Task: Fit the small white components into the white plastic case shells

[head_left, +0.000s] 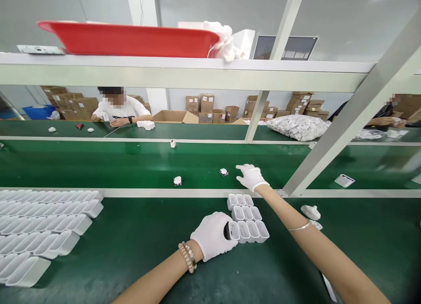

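My left hand, in a white glove, curls around the left end of the front row of small white open cases. A dark rounded patch shows between its thumb and fingers; what that is I cannot tell. Two shorter rows of the same cases stand just behind. My right hand, also gloved, reaches over the green conveyor belt with its fingers apart and nothing in them. Left of its fingertips lies a small black-and-white part. A similar part rests farther left.
Long rows of white cases fill the left of the bench. A slanting metal post rises right of my right hand. Overhead, a shelf carries a red tray. Across the belt sit a person and a bulging bag.
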`<state>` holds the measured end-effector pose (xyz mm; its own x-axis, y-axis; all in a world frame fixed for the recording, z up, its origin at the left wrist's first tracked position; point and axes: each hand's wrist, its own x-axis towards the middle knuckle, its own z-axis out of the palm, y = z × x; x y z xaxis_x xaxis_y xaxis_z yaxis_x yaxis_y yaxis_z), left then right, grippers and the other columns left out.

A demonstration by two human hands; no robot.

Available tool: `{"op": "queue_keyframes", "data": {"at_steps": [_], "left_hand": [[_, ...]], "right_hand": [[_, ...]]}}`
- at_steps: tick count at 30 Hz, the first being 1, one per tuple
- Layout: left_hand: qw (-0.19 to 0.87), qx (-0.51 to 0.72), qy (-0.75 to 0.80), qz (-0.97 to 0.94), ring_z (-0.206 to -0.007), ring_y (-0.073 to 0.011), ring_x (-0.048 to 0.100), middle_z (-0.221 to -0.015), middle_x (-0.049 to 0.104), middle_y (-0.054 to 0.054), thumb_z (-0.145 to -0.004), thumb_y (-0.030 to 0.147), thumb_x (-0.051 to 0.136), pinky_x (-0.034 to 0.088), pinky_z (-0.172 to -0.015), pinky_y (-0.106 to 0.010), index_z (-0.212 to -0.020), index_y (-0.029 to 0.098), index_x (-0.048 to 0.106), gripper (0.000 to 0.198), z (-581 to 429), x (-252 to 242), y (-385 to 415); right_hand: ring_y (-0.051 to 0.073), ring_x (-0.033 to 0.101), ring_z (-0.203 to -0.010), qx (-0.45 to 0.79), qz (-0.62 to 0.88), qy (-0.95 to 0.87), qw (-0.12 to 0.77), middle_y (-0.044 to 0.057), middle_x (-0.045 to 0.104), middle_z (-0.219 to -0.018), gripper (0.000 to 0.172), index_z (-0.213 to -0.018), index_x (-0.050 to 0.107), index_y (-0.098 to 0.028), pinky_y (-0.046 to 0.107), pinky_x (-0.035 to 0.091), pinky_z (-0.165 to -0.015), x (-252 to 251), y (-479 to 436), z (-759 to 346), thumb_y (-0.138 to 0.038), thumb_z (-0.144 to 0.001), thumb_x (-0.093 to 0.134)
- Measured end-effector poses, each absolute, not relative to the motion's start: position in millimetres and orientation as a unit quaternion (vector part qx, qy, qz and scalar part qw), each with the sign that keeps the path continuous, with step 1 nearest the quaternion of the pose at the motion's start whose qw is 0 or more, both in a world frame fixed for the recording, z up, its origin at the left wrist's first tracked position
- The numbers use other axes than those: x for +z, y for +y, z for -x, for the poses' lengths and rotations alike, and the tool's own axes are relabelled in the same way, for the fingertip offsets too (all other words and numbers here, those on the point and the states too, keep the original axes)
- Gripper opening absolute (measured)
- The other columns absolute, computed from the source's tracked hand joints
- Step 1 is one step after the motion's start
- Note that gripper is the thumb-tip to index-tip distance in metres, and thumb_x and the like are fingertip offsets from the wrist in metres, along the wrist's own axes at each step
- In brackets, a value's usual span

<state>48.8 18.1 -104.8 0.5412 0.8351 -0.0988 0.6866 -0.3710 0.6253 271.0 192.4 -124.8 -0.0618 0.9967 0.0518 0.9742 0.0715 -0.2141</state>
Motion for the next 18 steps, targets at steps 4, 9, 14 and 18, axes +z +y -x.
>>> {"op": "queue_keyframes", "data": {"at_steps": [4, 9, 14, 18], "left_hand": [[0.325, 0.150, 0.452, -0.817, -0.086, -0.0225, 0.065, -0.092, 0.070, -0.004, -0.072, 0.037, 0.072, 0.046, -0.073, -0.028, -0.088, 0.020, 0.068, 0.024, -45, -111, 18], [0.342, 0.155, 0.449, -0.811, -0.089, -0.0230, 0.066, -0.096, 0.071, -0.003, -0.071, 0.042, 0.072, 0.048, -0.075, -0.028, -0.090, 0.021, 0.069, 0.028, -44, -116, 19], [0.378, 0.184, 0.459, -0.783, -0.089, -0.0240, 0.068, -0.099, 0.072, -0.003, -0.070, 0.044, 0.071, 0.050, -0.071, -0.029, -0.096, 0.021, 0.066, 0.034, -44, -117, 20], [0.397, 0.206, 0.475, -0.758, -0.093, -0.0239, 0.068, -0.102, 0.072, -0.003, -0.067, 0.041, 0.073, 0.053, -0.075, -0.030, -0.101, 0.022, 0.064, 0.040, -44, -120, 19]], "right_hand": [[0.025, 0.060, -0.114, 0.112, 0.630, -0.762, 0.102, 0.010, 0.057, -0.134, 0.035, -0.128, 0.057, -0.020, 0.048, 0.050, -0.096, -131, 214, -250, -0.034, -0.095, 0.059], [0.022, 0.063, -0.105, 0.167, 0.611, -0.765, 0.118, 0.009, 0.061, -0.127, 0.028, -0.121, 0.061, -0.019, 0.044, 0.054, -0.090, -140, 216, -244, -0.033, -0.096, 0.058], [0.021, 0.064, -0.101, 0.215, 0.601, -0.759, 0.130, 0.009, 0.062, -0.123, 0.030, -0.123, 0.059, -0.019, 0.042, 0.055, -0.087, -139, 213, -258, -0.032, -0.096, 0.059], [0.022, 0.064, -0.103, 0.257, 0.576, -0.761, 0.151, 0.009, 0.060, -0.125, 0.035, -0.127, 0.057, -0.018, 0.043, 0.056, -0.086, -134, 212, -257, -0.030, -0.094, 0.062]]}}
